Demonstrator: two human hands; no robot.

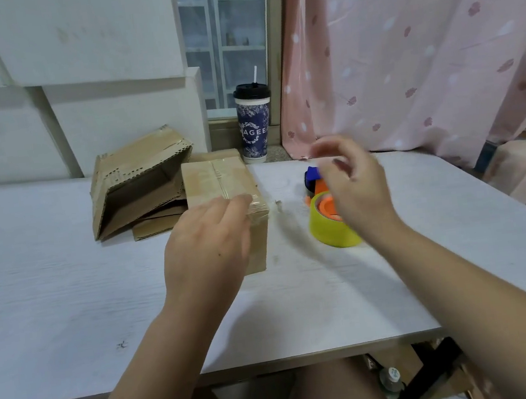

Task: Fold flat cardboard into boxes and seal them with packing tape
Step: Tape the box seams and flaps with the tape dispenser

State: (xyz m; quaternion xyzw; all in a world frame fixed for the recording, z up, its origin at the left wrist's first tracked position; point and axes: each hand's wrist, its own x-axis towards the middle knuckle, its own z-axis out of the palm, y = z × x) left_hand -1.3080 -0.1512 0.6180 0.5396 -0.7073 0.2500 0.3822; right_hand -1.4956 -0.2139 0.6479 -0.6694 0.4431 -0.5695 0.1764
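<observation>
On the desk [63, 257], left of the sealed box [219, 181], opened and flattened cardboard pieces [137, 181] lie in a loose pile that touches the box's left side. Your left hand [208, 249] rests on the box's near top edge, its fingers fairly straight over the taped seam and gripping nothing. Behind the box, to its right, stands a lidded cup [254, 124] with a straw. Right of the box and apart from it sits the yellow tape roll [328, 232] on its orange-and-blue dispenser [311, 173]. Your right hand [352, 181] hovers just above that roll, blurred, with its fingers loosely curled; you cannot tell whether it pinches anything.
</observation>
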